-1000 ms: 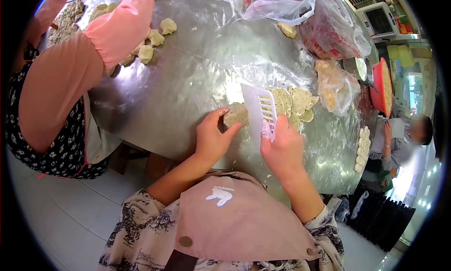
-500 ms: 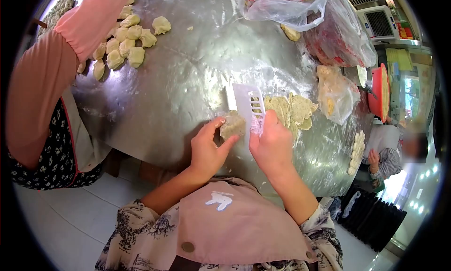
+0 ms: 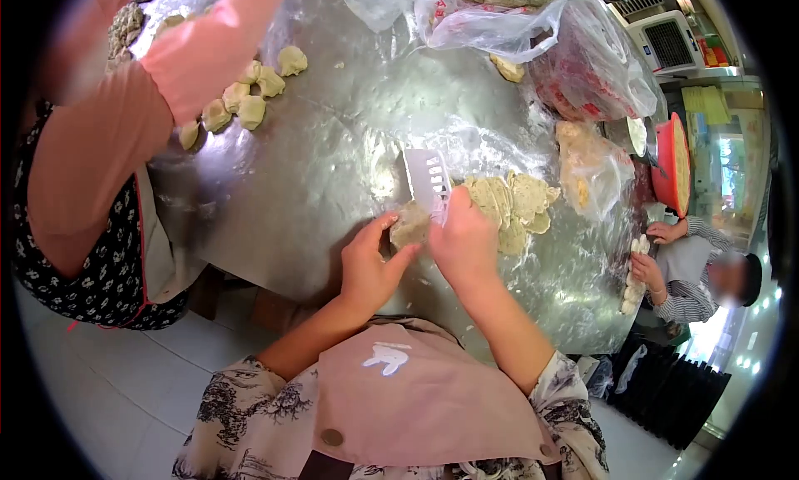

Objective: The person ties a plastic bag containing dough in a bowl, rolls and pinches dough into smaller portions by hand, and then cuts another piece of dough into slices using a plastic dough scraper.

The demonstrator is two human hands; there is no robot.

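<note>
My left hand holds the near and left edges of a greyish dough piece between thumb and fingers. My right hand is wrapped round the handle of a white slotted scraper, whose blade stands tilted at the right side of that piece. Just right of the scraper, several thin speckled dough slices overlap on the metal table. My right fingertips hide part of the handle and the slices' left edge.
At the left, a person in pink sleeves reaches over several pale dough lumps. Plastic bags lie at the back right, with a bagged yellowish item nearer. A red basin and another person are at the right.
The scraper and my right hand have moved left, towards the dough piece in my left hand. The left person's arm shifted over the lumps. The right person's hands have reached the white pieces.
</note>
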